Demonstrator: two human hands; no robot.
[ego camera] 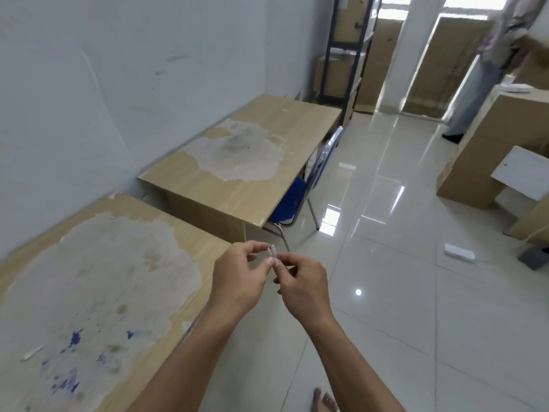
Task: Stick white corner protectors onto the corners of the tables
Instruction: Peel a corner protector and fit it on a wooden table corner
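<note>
Corner protector (272, 251) — between both hands (237, 278) (303, 282)

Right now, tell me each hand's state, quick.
Left hand: pinching the protector.
Right hand: pinching the same protector, at its lower end.

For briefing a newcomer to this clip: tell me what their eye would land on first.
Centre frame, the left hand and right hand together pinch a small pale corner protector beside the near table. Along the wall on the left, that table and the far table both show big pale patches where the wood finish has worn away. A blue chair is tucked under the far table.
</note>
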